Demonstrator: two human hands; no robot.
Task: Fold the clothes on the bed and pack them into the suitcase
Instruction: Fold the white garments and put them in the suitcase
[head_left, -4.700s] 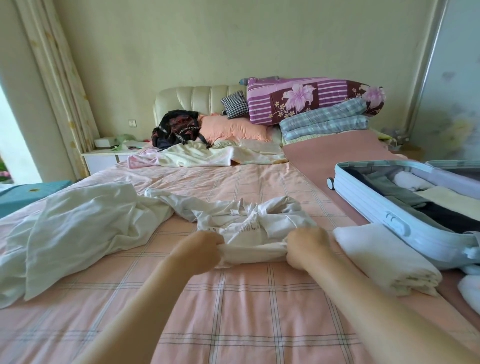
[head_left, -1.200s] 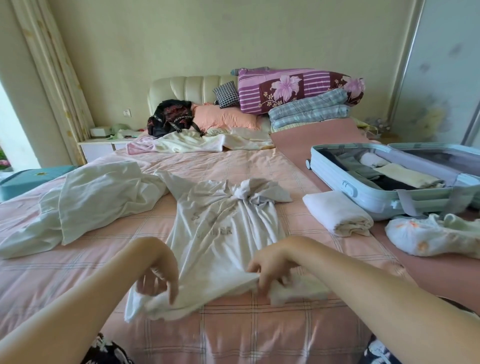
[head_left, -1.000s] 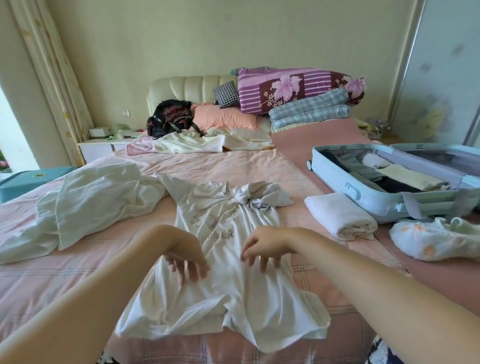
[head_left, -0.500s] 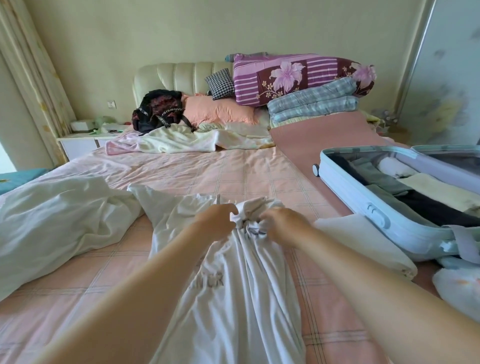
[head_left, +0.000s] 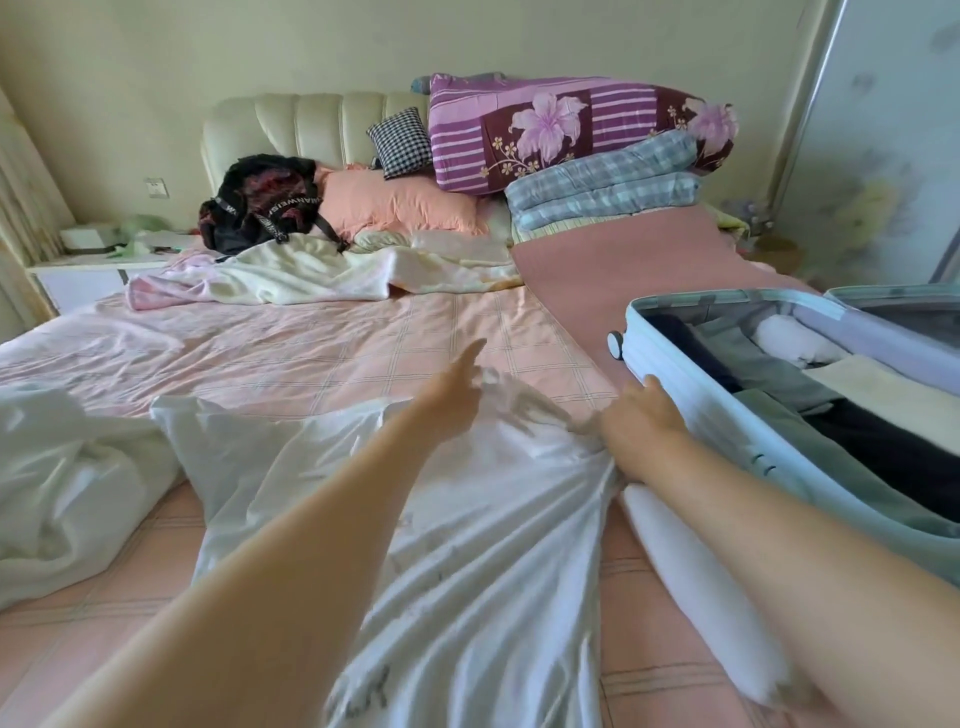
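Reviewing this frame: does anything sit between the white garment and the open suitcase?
Yes. A folded white bundle lies on the bed between the white garment and the suitcase wall; the right hand grips the garment beside it.

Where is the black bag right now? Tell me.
Head view: the black bag sits far back on the left, in front of the cream headboard, just left of the peach pillow.
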